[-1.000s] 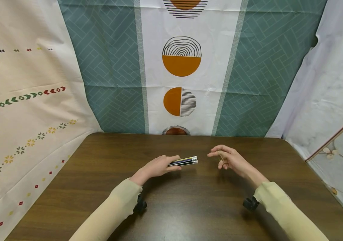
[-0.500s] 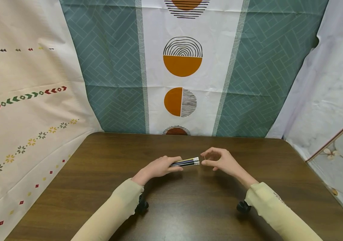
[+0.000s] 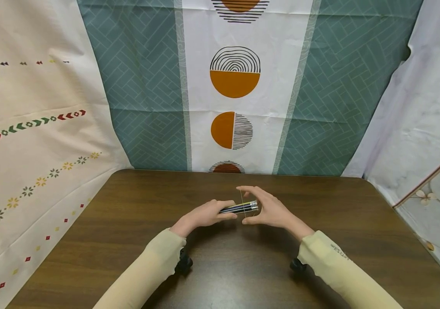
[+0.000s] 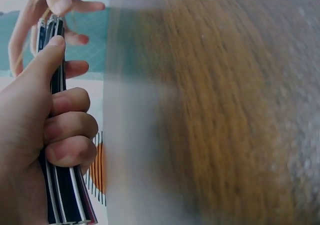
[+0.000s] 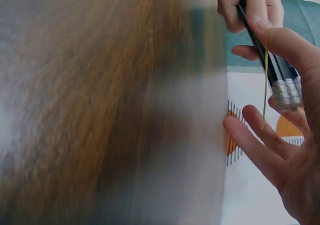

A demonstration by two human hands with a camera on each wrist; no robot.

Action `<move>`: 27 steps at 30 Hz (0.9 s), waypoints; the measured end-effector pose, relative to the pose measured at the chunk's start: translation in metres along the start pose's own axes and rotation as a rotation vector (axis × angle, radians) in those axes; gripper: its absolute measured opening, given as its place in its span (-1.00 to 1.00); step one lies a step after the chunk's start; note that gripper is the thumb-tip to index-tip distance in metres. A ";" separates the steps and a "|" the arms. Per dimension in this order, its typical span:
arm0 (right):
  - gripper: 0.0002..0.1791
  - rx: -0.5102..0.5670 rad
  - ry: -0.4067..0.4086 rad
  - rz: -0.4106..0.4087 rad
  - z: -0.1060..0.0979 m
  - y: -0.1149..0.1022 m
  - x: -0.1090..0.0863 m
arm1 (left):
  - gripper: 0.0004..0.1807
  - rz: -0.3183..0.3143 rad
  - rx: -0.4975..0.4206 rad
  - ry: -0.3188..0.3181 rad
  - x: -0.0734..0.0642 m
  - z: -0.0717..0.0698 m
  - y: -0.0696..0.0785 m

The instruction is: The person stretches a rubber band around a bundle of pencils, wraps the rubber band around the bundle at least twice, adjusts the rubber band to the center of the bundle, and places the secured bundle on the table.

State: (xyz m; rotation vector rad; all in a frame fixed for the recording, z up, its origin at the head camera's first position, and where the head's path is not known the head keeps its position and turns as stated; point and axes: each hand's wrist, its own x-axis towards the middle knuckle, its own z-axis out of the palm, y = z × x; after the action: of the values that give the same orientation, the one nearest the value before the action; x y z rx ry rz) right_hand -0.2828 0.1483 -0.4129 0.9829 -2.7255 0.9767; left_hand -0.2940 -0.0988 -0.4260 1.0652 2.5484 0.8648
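Note:
My left hand (image 3: 203,213) grips a bundle of several dark pencils (image 3: 238,208), held level above the table with their silvery ends pointing right. In the left wrist view its fingers curl round the pencils (image 4: 61,195) and the thumb lies along them. My right hand (image 3: 273,211) is spread around the silvery ends. A thin yellowish rubber band (image 5: 265,80) is stretched between its thumb and fingers. In the head view this band crosses in front of the bundle, near the left hand's fingertips.
The brown wooden table (image 3: 227,270) lies under both hands. A patterned curtain (image 3: 235,86) hangs behind its far edge, with light cloths at the left (image 3: 31,150) and right (image 3: 428,107). Dark wrist cameras (image 3: 183,262) sit below both wrists.
My right hand has moved left to the pencils' ends and spread its thumb and fingers, stretching the rubber band around the bundle's end. The left hand and pencils have barely shifted.

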 end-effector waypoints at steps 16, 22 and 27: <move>-0.64 0.595 -0.122 0.193 0.011 0.007 0.005 | -0.71 0.008 -0.443 0.279 0.004 -0.010 0.011; -0.66 0.584 -0.200 0.137 0.011 -0.002 0.000 | -0.72 -0.051 -0.501 0.358 0.010 -0.013 0.009; -0.75 0.650 -0.090 0.027 0.007 -0.012 -0.001 | -0.68 -0.166 -0.536 0.311 0.012 -0.006 0.002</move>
State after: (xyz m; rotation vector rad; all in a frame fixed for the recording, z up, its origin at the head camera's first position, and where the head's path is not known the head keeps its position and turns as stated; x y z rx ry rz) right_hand -0.2742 0.1373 -0.4122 1.0795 -2.5209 1.9326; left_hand -0.3041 -0.0916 -0.4204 0.5824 2.3592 1.6432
